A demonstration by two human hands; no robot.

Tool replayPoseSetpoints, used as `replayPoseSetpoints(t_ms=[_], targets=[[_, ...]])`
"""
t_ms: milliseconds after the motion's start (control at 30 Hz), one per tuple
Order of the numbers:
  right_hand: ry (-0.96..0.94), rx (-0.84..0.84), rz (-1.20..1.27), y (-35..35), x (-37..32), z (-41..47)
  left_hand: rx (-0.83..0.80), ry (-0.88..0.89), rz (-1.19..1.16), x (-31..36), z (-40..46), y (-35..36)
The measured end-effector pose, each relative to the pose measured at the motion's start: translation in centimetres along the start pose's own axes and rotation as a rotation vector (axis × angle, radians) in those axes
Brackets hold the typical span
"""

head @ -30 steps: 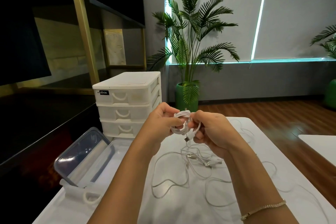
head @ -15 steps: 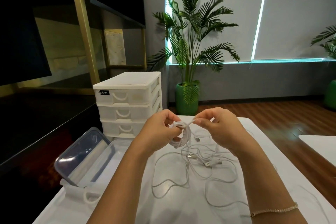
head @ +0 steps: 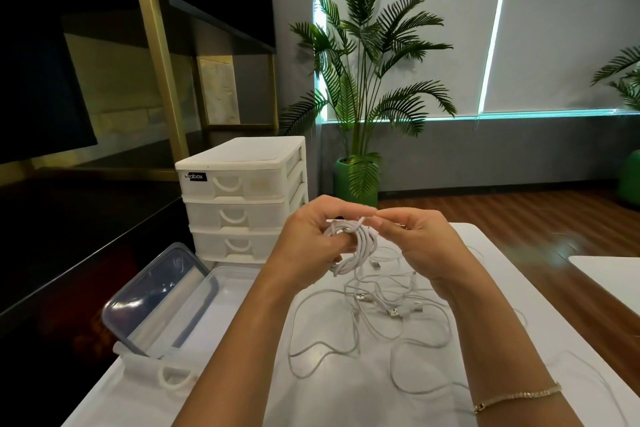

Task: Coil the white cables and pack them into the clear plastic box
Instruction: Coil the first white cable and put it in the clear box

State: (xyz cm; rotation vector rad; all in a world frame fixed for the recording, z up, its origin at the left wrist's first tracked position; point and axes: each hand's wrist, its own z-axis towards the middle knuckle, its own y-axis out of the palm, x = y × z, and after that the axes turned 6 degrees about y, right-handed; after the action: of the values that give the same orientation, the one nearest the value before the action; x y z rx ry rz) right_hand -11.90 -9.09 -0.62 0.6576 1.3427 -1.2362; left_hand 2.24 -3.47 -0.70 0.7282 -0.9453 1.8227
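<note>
Coiled cable [head: 353, 246] within left hand's [head: 308, 239] grip

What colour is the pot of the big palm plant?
Green pot, seen in the head view.

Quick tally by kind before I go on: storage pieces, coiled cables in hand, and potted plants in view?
White three-drawer plastic unit: 1
Clear plastic box: 1
Clear box lid, propped at the box: 1
Coiled white cable, gripped by left hand, end pinched by right hand: 1
Potted palm plants: 2
Total: 6
Loose white cables on the table: tangled, count unclear.
</note>
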Motion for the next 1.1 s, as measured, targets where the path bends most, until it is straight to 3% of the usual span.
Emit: replayPoseSetpoints(t_ms=[167,367,533,600,833,1100], targets=[[0.027,-0.093,-0.024,0.5,-0.3,-0.2,0.115,0.017,0.053,-0.3,0.0,0.1],[0.036,0.059,-0.28,0.9,-0.9,0.0,0.314,0.008,0.188,-0.4,0.0,0.1],[0.053,-0.158,-0.111,0.9,-2.2,-0.9,0.399,0.031,0.227,-0.6,0.1,0.4],[0.019,-0.166,-0.104,1.5,-1.9,-0.9,0.412,0.045,0.223,-0.7,0.1,0.6],[0.0,-0.038,-0.088,1.7,-1.1,-0.3,0.356,-0.006,0.247,-0.5,0.2,0.8],[-0.037,0.099,-0.161,1.7,-0.6,0.0,0.146,-0.226,-0.002,-0.3,0.4,0.2]])
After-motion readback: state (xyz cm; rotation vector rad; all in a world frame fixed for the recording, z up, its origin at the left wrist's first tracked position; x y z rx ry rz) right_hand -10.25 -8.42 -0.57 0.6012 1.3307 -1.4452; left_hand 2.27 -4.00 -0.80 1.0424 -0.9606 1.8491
